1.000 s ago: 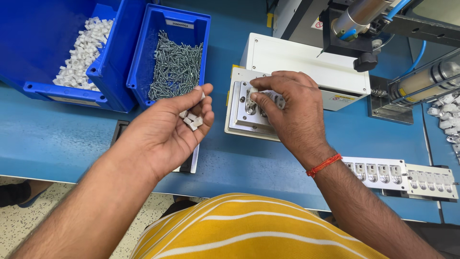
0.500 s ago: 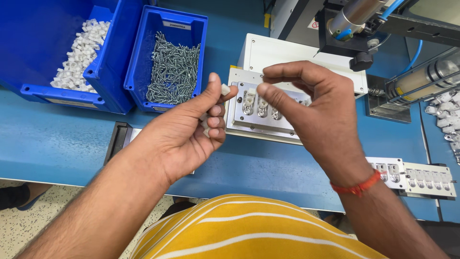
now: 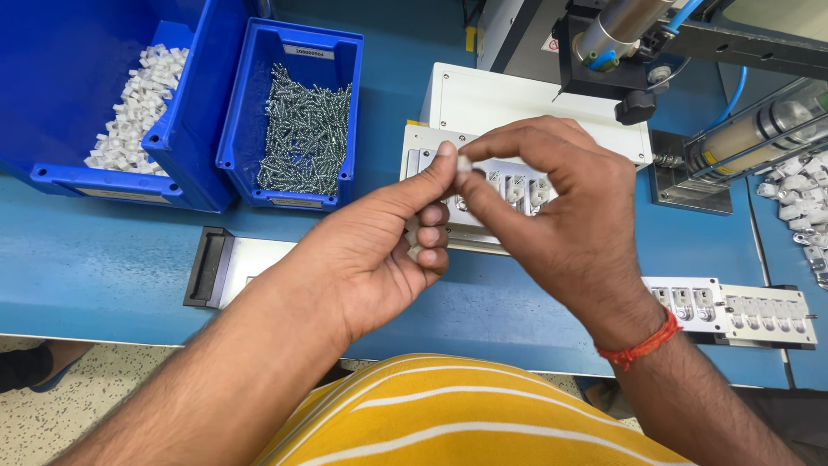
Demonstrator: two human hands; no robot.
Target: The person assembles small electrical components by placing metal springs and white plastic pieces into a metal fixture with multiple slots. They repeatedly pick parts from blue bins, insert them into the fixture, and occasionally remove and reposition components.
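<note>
1. Blue tabletop [image 3: 103, 259] all the way across, with some pneumatic press-type machine [image 3: 621, 34] parked at the back, so it's clearly an assembly station.
2. Both hands meet over the middle. Left hand [image 3: 371, 259] pinches a tiny white plastic piece [image 3: 463, 161] between thumb and forefinger, and the right hand [image 3: 561, 216] has its fingertips closed on the same piece. Left palm also looks to be cupping a few spares [image 3: 412, 242], curled fingers keeping them in.
3. That piece looks feather-light, stiff and a bit slick. I'd say a fingertip pinch on its sides is the only sensible hold, and it'd be easy to flick away.
4. Right under the hands sits a white fixture plate [image 3: 517, 194] with small slots, several already filled.
5. Containers: big blue bin [image 3: 52, 173] far left holds a heap of white plastic bits [image 3: 129, 112]; the smaller blue bin [image 3: 250, 147] beside it is full of silver screws [image 3: 306, 129].
6. Two more slotted strips [image 3: 733, 306] lie at right, near a pile of white parts [image 3: 798, 198].
</note>
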